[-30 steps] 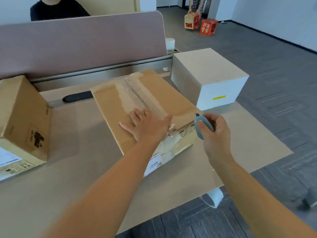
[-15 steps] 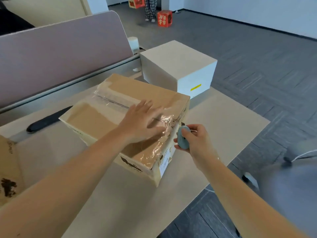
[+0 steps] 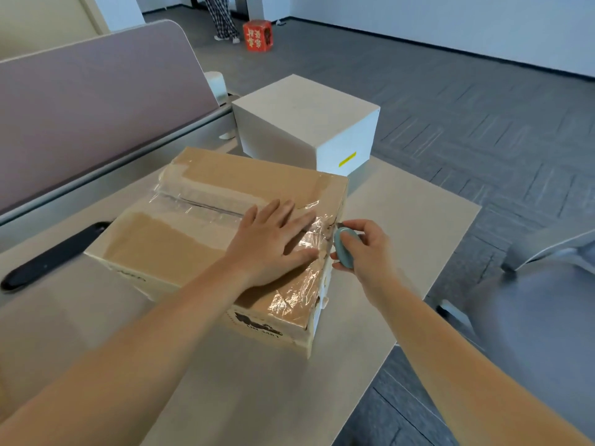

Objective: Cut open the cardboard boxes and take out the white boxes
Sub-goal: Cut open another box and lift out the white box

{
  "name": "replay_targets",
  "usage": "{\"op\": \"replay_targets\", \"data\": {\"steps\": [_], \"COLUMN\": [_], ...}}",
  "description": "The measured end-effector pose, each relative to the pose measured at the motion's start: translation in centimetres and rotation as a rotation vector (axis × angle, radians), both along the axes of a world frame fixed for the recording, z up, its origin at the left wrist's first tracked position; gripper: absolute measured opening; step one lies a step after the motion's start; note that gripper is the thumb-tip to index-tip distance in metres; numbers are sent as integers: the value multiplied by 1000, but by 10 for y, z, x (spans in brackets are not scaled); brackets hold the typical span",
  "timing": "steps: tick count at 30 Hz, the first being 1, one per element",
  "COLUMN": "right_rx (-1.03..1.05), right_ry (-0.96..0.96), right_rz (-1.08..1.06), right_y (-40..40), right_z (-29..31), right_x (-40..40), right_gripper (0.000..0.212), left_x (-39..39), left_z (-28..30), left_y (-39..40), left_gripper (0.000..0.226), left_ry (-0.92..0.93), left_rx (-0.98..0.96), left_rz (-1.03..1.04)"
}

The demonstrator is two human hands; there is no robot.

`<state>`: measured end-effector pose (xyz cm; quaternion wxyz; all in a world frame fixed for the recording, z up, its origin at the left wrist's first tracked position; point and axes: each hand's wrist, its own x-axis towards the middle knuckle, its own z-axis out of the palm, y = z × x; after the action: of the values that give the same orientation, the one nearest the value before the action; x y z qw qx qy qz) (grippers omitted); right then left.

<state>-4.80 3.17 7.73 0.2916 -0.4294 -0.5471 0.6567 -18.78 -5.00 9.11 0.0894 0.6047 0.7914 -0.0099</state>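
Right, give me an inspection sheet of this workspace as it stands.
Surface: beige desk, pink divider behind.
Job's things: taped cardboard box, unopened; white box standing behind it.
Clutter: black oblong item on the desk's left.
Hands: left hand flat on the box top; right hand grips a blue cutter at the box's right edge.
Cables: nothing seen.
Surroundings: grey carpet, red box, grey chair.
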Motion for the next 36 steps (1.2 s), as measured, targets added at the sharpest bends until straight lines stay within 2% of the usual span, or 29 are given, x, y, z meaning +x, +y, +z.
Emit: {"op": "replay_targets", "data": {"steps": [6, 11, 14, 18, 25, 30, 36], "right_rx": [7, 85, 110, 124, 118, 161, 67], "right_ry": [-3, -22, -41, -50, -77, -170, -99], "right_rz": [-45, 11, 76, 116, 147, 192, 219], "right_y": [-3, -1, 3, 5, 4, 4, -9], "right_z": [-3, -4, -3, -3, -3, 1, -1], "right_x": [-3, 0, 3, 4, 6, 8, 10], "right_gripper": [10, 13, 20, 31, 23, 15, 23], "left_x": [0, -1, -1, 1, 1, 1, 0], "left_z": [0, -2, -3, -3, -5, -5, -5], "left_y": [0, 0, 0, 1, 1, 2, 1], "left_gripper": [76, 78, 90, 87, 92, 94, 94], "left_ry": [0, -12, -15, -15, -11, -5, -1], "left_rx": [17, 29, 49, 47, 66, 67, 76], "left_rz": [1, 6, 9, 19, 19, 17, 18]}}
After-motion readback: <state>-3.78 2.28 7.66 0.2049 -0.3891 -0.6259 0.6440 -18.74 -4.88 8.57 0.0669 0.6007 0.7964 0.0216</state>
